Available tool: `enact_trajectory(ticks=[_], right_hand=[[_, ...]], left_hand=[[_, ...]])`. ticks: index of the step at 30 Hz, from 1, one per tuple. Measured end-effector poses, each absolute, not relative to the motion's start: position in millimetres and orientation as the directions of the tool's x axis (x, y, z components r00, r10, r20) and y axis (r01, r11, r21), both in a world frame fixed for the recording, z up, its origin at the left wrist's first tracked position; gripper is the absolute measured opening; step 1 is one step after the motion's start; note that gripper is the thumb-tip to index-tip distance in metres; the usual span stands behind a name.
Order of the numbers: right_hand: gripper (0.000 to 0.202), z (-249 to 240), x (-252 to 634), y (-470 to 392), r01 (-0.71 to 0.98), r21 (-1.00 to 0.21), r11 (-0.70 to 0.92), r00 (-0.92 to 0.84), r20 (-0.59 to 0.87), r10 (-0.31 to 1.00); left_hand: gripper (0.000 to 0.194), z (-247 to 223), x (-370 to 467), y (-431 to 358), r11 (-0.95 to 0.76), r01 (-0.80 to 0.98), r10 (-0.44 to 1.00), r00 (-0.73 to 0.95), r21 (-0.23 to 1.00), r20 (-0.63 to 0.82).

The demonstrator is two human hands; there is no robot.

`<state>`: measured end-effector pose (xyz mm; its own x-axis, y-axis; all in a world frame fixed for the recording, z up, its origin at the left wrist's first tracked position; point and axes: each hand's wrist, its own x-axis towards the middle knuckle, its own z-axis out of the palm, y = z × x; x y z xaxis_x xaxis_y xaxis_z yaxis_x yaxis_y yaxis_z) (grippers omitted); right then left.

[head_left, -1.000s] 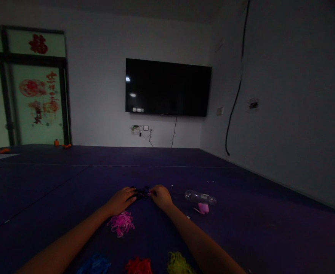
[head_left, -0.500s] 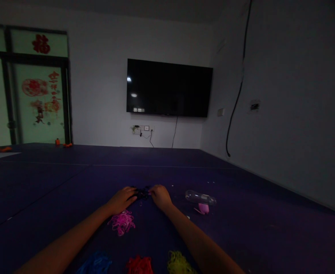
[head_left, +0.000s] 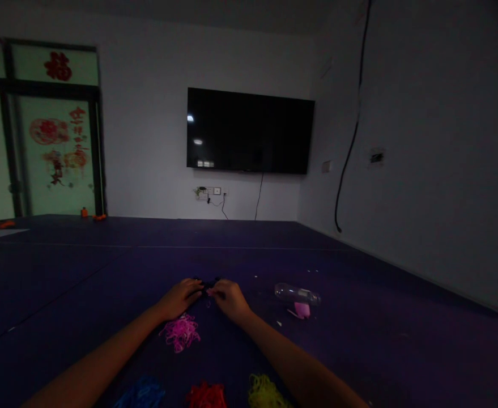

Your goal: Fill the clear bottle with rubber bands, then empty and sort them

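Note:
My left hand [head_left: 179,298] and my right hand [head_left: 228,298] meet over a small dark pile of bands [head_left: 208,284] on the purple floor mat [head_left: 104,272]. Fingertips of both hands pinch into that pile; what exactly is gripped is too dark to tell. A pink pile of bands [head_left: 181,331] lies just under my left wrist. Near the bottom edge lie a blue pile [head_left: 142,392], a red pile [head_left: 206,394] and a yellow-green pile [head_left: 265,392].
A clear plastic bottle [head_left: 297,294] lies on its side right of my hands, with a small pink object [head_left: 302,309] beside it. A black television [head_left: 249,130] hangs on the far wall. A glass door with red decorations [head_left: 55,147] stands at the left.
My right hand has slid a little left, closing in on my left hand over the dark pile. The left hand has barely moved.

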<state>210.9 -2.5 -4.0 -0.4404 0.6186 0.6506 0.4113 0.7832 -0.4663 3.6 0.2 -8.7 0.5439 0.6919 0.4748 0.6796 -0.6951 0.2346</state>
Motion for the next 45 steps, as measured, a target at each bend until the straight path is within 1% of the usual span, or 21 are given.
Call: enact_trajectory(ticks=[3,6,8,9,11,14,16,18,20,22,24,26,27,29,32,35,37,39,41,43,45], right_hand=[[0.010,-9.1,194.4,-11.8,0.290,-0.533,0.795,-0.541,0.593,0.596],[0.017,-11.1,189.0,-17.5,0.213,-0.656,0.724,-0.563,0.524,0.640],[0.021,-9.2,191.9,-19.1,0.193,-0.714,0.673,-0.522,0.506,0.686],[0.019,-7.6,194.0,-19.6,0.199,-0.717,0.668,-0.496,0.514,0.700],[0.011,-4.2,197.6,-20.1,0.225,-0.684,0.694,-0.462,0.552,0.694],[0.025,-2.1,198.1,-20.5,0.233,-0.662,0.712,-0.485,0.555,0.675],[0.028,-2.6,197.0,-20.3,0.243,-0.674,0.698,-0.481,0.541,0.690],[0.025,-3.1,197.1,-19.9,0.298,-0.646,0.703,-0.440,0.560,0.702],[0.022,-3.3,198.3,-19.7,0.392,-0.589,0.707,-0.398,0.584,0.708],[0.020,-4.2,198.7,-19.8,0.450,-0.559,0.697,-0.388,0.581,0.716],[0.023,-6.7,197.2,-20.0,0.390,-0.614,0.687,-0.423,0.543,0.725],[0.030,-10.0,194.6,-19.5,0.242,-0.720,0.650,-0.467,0.501,0.728],[0.033,-11.4,193.5,-18.9,0.172,-0.763,0.623,-0.471,0.491,0.732],[0.036,-13.4,192.3,-17.0,0.094,-0.802,0.590,-0.436,0.500,0.748],[0.038,-15.4,191.7,-14.1,0.086,-0.804,0.589,-0.379,0.520,0.765],[0.040,-18.9,189.5,-12.7,0.069,-0.826,0.559,-0.434,0.480,0.762],[0.041,-20.1,189.1,-11.8,0.060,-0.841,0.538,-0.437,0.462,0.772],[0.041,-18.2,192.8,-9.9,0.091,-0.829,0.552,-0.352,0.492,0.796],[0.039,-12.9,201.7,-7.2,0.191,-0.778,0.598,-0.211,0.562,0.800],[0.035,-6.1,214.3,-4.2,0.366,-0.700,0.614,-0.095,0.628,0.772],[0.032,-0.1,226.7,-1.6,0.570,-0.604,0.557,-0.059,0.646,0.761]], left_hand=[[0.036,-13.2,-0.3,5.1,-0.717,0.655,0.670,0.550,0.240,0.498],[0.037,-14.7,-2.0,7.0,-0.723,0.647,0.664,0.553,0.243,0.504],[0.036,-14.8,-1.6,6.6,-0.715,0.654,0.671,0.546,0.245,0.502],[0.035,-14.8,-1.2,6.2,-0.711,0.659,0.674,0.541,0.243,0.504],[0.035,-15.1,-0.3,5.9,-0.706,0.668,0.674,0.531,0.237,0.514],[0.036,-15.6,0.5,6.4,-0.706,0.671,0.668,0.526,0.225,0.527],[0.036,-15.7,0.5,7.1,-0.709,0.670,0.666,0.532,0.221,0.522],[0.035,-16.0,0.3,7.7,-0.710,0.667,0.667,0.538,0.224,0.515],[0.035,-16.8,-0.3,8.6,-0.710,0.664,0.669,0.533,0.234,0.518],[0.035,-18.0,-1.2,10.1,-0.711,0.659,0.670,0.527,0.246,0.522],[0.035,-19.0,-2.4,11.8,-0.714,0.653,0.668,0.528,0.252,0.525],[0.035,-19.2,-3.4,12.9,-0.721,0.645,0.664,0.535,0.254,0.523],[0.034,-18.9,-3.8,12.9,-0.724,0.640,0.661,0.537,0.257,0.524],[0.035,-18.2,-4.3,12.2,-0.732,0.626,0.655,0.538,0.269,0.530],[0.046,-16.8,-5.2,10.9,-0.740,0.604,0.650,0.532,0.295,0.543],[0.058,-14.7,-7.7,11.1,-0.726,0.607,0.671,0.524,0.323,0.524],[0.068,-12.5,-9.6,11.0,-0.709,0.622,0.692,0.520,0.334,0.501],[0.077,-9.6,-10.8,9.9,-0.693,0.639,0.710,0.524,0.334,0.471],[0.080,-6.8,-10.7,7.9,-0.677,0.657,0.726,0.523,0.332,0.446],[0.075,-5.1,-9.4,6.5,-0.664,0.671,0.738,0.512,0.332,0.440],[0.062,-5.1,-7.5,7.0,-0.653,0.682,0.740,0.480,0.329,0.472]])
